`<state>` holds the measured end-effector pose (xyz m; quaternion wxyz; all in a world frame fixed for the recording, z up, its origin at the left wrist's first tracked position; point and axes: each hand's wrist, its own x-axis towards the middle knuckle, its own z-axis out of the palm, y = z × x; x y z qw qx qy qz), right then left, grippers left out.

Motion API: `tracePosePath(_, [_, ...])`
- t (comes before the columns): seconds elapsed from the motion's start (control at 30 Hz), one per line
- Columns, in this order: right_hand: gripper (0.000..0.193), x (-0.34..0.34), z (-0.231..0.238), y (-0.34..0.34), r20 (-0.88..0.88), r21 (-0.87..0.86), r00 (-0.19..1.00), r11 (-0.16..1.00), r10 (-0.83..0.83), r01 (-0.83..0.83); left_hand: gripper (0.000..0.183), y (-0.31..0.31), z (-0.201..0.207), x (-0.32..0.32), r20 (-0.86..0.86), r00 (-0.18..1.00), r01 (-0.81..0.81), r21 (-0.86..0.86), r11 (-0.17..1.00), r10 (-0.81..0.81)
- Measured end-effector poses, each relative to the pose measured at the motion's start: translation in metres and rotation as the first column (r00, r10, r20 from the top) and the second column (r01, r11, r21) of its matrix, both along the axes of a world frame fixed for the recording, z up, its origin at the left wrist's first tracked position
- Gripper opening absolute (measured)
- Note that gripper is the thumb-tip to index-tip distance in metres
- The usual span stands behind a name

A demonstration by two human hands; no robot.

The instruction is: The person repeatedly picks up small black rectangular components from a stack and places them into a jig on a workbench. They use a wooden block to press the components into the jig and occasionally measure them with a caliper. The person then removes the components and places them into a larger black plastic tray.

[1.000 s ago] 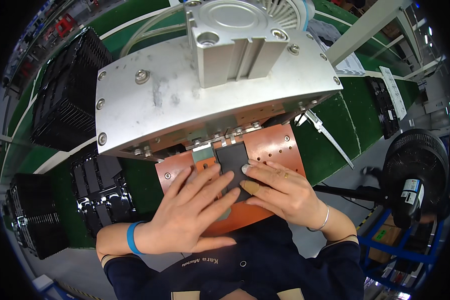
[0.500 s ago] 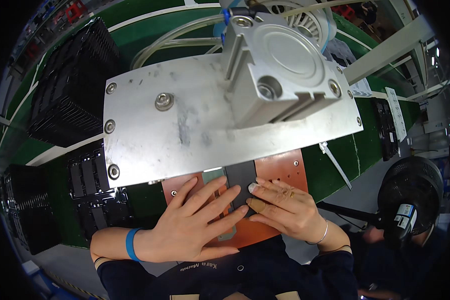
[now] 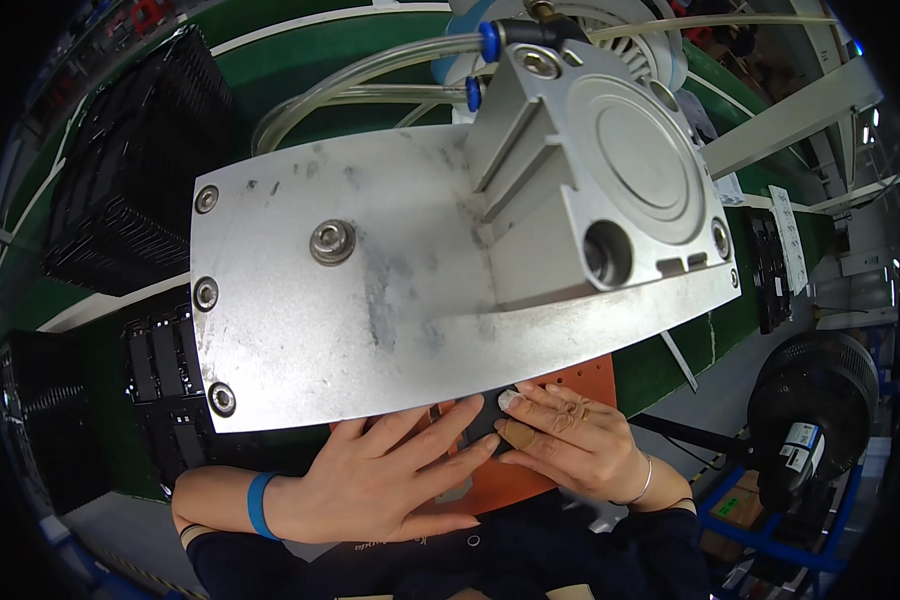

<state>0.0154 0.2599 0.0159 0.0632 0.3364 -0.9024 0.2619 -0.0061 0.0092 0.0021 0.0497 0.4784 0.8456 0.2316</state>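
Observation:
Under the front edge of a metal press plate [image 3: 420,340], a dark grey flat strip [image 3: 483,418] lies on an orange base plate [image 3: 510,485]. My left hand [image 3: 380,475] rests palm down with its fingers spread, the fingertips reaching the strip's left side and partly tucked beneath the press plate. From the right, my right hand [image 3: 570,440] has its fingers drawn together at the strip's right edge, one tip wearing a tan cover. How firmly it grips the strip is hard to see. The strip's far end is hidden by the press plate.
A silver pneumatic cylinder [image 3: 610,180] with clear hoses [image 3: 370,75] tops the press plate. Stacked black trays [image 3: 120,170] stand at the left, and more trays [image 3: 165,360] lie nearer. A black fan [image 3: 805,420] is at the right.
The press plate and cylinder now appear larger and lower in view, covering more of the strip and the orange base plate. Both hands stay close to the strip, with little movement.

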Motion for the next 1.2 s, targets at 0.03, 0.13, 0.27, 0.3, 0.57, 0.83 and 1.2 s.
tracePosePath(0.03, [0.030,0.0001,-0.0001,-0.0001,0.000,0.000,1.000,1.000,-0.003,0.003,0.062,0.0000,-0.0004,0.0003,0.001,1.000,-0.004,-0.001,1.000,0.004])
tracePosePath(0.13, [0.030,0.0003,0.0000,-0.0001,0.005,-0.004,1.000,1.000,-0.009,0.009,0.062,0.0008,-0.0007,-0.0008,0.005,1.000,0.006,0.011,1.000,-0.006])
tracePosePath(0.27, [0.029,0.0003,-0.0005,-0.0007,0.028,-0.028,1.000,1.000,-0.011,0.012,0.062,0.0002,-0.0024,-0.0012,0.011,1.000,0.012,0.043,0.999,-0.012])
tracePosePath(0.3, [0.029,0.0004,-0.0009,-0.0007,0.033,-0.036,0.999,0.999,-0.011,0.012,0.062,0.0003,-0.0025,-0.0012,0.011,1.000,0.013,0.045,0.999,-0.014])
tracePosePath(0.57, [0.028,0.0015,-0.0019,-0.0012,0.037,-0.034,0.999,0.999,-0.006,0.007,0.063,-0.0002,-0.0024,-0.0015,0.003,1.000,0.016,0.052,0.999,-0.016])
tracePosePath(0.83, [0.028,0.0014,-0.0011,-0.0004,0.030,-0.019,1.000,1.000,-0.008,0.008,0.060,-0.0002,-0.0007,-0.0011,0.019,1.000,0.010,0.027,1.000,-0.010])
tracePosePath(1.2, [0.028,0.0004,-0.0004,-0.0012,0.030,-0.016,0.999,1.000,-0.011,0.012,0.059,0.0007,-0.0021,-0.0009,0.023,1.000,0.000,0.038,0.999,-0.001])
